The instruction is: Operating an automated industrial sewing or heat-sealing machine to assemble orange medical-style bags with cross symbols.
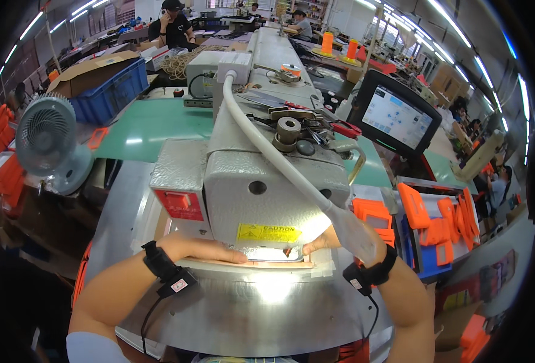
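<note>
Under the grey head of an industrial sewing machine (273,196), a lamp lights a flat strip-edged workpiece or holder (273,264); its exact kind is unclear. My left hand (210,249) lies along its left part, fingers stretched toward the middle and pressed flat. At the right end, my right hand (322,241) rests with a digit extended against the edge, its other fingers partly hidden by the machine head. Neither hand visibly grips anything. Both wrists wear black straps with small cabled boxes. A pale hose (261,133) sags in front of the machine, its loose plastic end touching my right forearm.
A metal plate (237,320) spreads before me. Orange pieces fill a tray (409,242) at right, below a touchscreen (397,115). Scissors (345,128) and tools lie atop the machine. A fan (47,136) and blue crate (107,94) stand left. Other people sit farther back.
</note>
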`<state>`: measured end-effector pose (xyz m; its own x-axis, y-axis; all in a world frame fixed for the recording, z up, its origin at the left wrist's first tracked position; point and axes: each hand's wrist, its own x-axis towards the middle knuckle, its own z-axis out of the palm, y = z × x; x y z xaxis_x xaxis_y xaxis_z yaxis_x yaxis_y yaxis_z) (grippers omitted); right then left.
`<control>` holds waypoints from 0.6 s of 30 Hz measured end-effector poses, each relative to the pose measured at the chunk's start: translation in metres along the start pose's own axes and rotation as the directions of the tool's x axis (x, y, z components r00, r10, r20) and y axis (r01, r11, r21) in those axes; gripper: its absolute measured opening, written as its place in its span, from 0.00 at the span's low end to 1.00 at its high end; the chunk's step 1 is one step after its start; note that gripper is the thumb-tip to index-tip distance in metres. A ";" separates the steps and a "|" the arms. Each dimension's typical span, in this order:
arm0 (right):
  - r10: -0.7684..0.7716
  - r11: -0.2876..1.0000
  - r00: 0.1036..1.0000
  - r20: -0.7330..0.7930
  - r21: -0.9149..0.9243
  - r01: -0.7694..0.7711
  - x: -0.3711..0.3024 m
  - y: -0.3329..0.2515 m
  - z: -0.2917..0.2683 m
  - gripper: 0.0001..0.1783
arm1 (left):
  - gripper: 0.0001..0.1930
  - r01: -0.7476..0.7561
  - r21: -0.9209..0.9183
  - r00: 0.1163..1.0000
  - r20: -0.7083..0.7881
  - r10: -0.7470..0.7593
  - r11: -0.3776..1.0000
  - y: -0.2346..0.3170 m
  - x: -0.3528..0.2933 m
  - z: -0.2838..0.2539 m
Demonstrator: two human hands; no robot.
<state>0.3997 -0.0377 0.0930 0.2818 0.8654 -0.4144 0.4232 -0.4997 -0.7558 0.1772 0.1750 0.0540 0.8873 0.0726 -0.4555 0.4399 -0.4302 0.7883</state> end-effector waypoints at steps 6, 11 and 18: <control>-0.515 0.710 0.857 0.028 -0.546 0.445 0.031 0.043 -0.006 0.63 | 0.38 -0.159 0.088 0.983 -0.075 0.166 0.983 -0.024 0.009 0.001; -0.532 0.683 0.844 0.071 -0.552 0.478 0.033 0.064 -0.002 0.61 | 0.31 -0.090 0.328 0.977 -0.155 0.147 0.940 -0.049 0.013 0.006; -0.286 0.876 0.954 0.092 -0.378 0.299 -0.066 0.052 0.052 0.61 | 0.29 -0.278 0.684 0.930 0.016 0.368 0.675 -0.032 -0.064 0.076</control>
<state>0.3586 -0.1184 0.0549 0.0685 0.9718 -0.2256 0.7809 -0.1930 -0.5941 0.0960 0.1161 0.0264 0.9846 -0.1047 -0.1402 -0.0449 -0.9256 0.3759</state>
